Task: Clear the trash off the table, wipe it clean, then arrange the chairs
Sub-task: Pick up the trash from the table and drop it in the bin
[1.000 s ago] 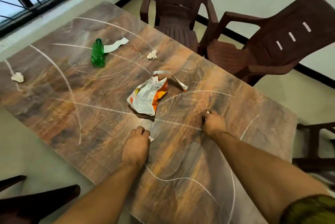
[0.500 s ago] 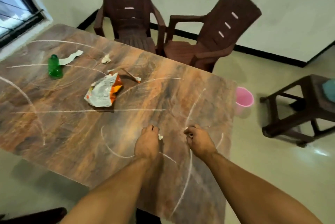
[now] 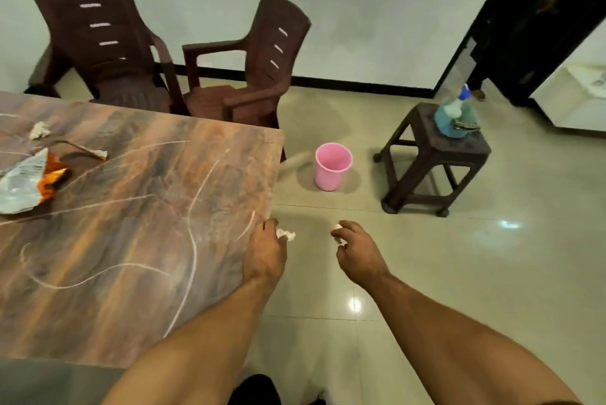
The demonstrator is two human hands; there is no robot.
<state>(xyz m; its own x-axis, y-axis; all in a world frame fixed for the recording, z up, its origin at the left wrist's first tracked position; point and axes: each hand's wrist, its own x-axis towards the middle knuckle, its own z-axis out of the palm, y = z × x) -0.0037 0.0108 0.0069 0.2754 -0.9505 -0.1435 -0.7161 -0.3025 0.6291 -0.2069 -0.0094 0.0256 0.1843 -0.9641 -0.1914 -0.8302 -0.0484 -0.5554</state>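
Observation:
My left hand hangs at the table's right edge and grips a crumpled white paper scrap. My right hand is out over the floor and holds another small white paper ball in curled fingers. A pink bin stands on the floor just beyond both hands. The wood-patterned table carries chalk-like white streaks, a crumpled snack bag, a torn wrapper strip and a white paper wad. Two brown plastic chairs stand behind the table.
A dark brown stool stands right of the bin with a blue spray bottle and a cloth on it. A dark door frame is at the far right. Glossy tiled floor spreads to the right.
Both hands lifted off the tabletop with paper scraps and moved right, past the table's edge toward the pink bin. The view turned right; the green bottle left the frame.

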